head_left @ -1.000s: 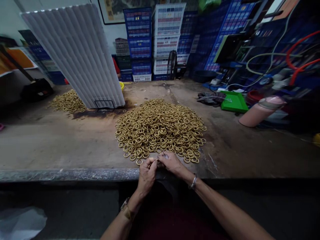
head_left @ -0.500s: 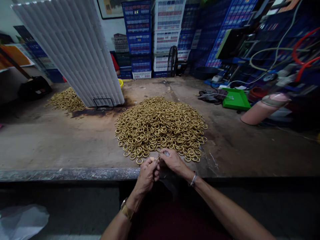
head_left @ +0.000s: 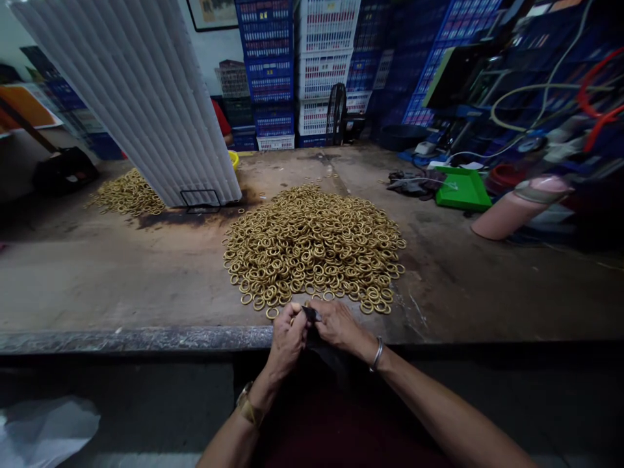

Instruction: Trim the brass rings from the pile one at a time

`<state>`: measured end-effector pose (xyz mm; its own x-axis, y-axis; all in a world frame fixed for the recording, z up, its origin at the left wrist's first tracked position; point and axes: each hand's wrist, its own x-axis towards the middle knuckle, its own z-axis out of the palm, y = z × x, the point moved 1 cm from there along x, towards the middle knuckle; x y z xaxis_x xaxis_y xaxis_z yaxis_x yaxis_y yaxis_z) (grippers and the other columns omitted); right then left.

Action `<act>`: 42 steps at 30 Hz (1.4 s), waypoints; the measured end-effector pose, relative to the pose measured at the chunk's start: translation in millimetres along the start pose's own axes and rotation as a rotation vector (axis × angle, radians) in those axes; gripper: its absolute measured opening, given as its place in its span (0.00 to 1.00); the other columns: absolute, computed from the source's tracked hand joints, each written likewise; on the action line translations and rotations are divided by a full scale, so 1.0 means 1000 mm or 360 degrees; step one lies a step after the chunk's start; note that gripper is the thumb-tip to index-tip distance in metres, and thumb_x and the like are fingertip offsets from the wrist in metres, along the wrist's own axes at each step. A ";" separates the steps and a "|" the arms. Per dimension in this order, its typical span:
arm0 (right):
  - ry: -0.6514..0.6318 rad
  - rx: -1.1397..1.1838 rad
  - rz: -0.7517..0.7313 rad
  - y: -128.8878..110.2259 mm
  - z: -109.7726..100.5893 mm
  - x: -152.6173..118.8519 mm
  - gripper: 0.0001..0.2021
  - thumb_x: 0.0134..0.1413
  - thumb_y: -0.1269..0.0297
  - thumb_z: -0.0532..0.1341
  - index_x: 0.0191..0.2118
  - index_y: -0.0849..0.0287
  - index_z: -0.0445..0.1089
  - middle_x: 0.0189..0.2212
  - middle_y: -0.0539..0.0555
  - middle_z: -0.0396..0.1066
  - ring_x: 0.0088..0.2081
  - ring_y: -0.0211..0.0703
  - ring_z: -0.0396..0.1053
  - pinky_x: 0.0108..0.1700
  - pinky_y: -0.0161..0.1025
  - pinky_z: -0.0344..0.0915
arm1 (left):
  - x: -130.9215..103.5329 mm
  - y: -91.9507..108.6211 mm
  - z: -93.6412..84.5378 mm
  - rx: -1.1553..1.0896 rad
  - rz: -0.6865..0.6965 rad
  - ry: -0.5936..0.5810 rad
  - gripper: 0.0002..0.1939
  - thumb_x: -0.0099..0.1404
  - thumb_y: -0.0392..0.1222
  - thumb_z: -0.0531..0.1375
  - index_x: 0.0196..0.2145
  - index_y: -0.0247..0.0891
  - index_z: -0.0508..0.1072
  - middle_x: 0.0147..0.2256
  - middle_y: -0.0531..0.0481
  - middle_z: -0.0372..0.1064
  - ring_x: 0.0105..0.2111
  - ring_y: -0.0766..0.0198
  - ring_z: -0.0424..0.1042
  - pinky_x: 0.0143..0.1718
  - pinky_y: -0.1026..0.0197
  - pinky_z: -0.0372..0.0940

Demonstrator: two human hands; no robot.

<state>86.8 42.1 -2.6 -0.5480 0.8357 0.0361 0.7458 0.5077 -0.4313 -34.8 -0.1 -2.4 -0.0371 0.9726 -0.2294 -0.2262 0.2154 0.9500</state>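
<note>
Both my hands meet at the near edge of the table, in front of a big heap of brass-coloured rings (head_left: 314, 244). My left hand (head_left: 287, 335) is closed, its thumb and fingers pinching a ring (head_left: 292, 320) that is mostly covered. My right hand (head_left: 338, 325) is closed too, close against the left. Between the fingertips shows a small dark, flat piece (head_left: 310, 314) with a greyish end towards the right hand; its kind cannot be made out. A few loose rings lie flat just beyond my fingers.
A tall ribbed translucent panel (head_left: 141, 110) leans in a black wire stand (head_left: 201, 201), with a second ring heap (head_left: 127, 194) behind it. To the right are a green tray (head_left: 463, 188) and a pink cylinder (head_left: 521, 208). Stacked crates (head_left: 324, 71) stand behind; a red sleeve (head_left: 220, 122) shows beside the panel.
My hands have drawn closer together and turned slightly. The dark piece now shows between them, while the ring seen between the fingertips is more hidden. The right-hand fingers have curled in.
</note>
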 end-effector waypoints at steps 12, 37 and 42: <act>0.0249 -0.0082 0.0387 0.027 -0.009 0.008 0.09 0.54 0.64 0.51 0.36 0.57 0.67 0.26 0.52 0.70 0.28 0.39 0.66 0.29 0.33 0.50 | -0.012 0.000 -0.004 -0.0706 -0.0363 -0.0128 0.16 0.53 0.50 0.61 0.27 0.35 0.62 0.25 0.53 0.65 0.17 0.75 0.58 0.12 0.74 0.46; 0.0280 0.0969 0.0530 0.015 -0.004 0.014 0.02 0.42 0.70 0.54 0.24 0.59 0.63 0.19 0.46 0.60 0.23 0.33 0.57 0.25 0.30 0.52 | 0.006 -0.003 -0.006 -0.0133 -0.0002 0.0139 0.13 0.51 0.44 0.62 0.34 0.37 0.70 0.17 0.58 0.60 0.15 0.73 0.57 0.15 0.71 0.50; -0.0098 0.1787 0.0698 0.008 -0.012 0.010 0.04 0.39 0.66 0.55 0.24 0.58 0.57 0.15 0.40 0.52 0.15 0.27 0.45 0.17 0.28 0.43 | 0.004 -0.002 -0.002 0.0215 0.0416 0.0083 0.12 0.53 0.38 0.60 0.37 0.39 0.75 0.34 0.48 0.72 0.37 0.61 0.68 0.40 0.62 0.61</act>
<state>91.8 56.7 5.3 -0.3707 0.8644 -0.3397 0.1445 -0.3076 -0.9405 -36.3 3.3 -6.1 -0.1275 0.9916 0.0195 -0.0711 -0.0288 0.9971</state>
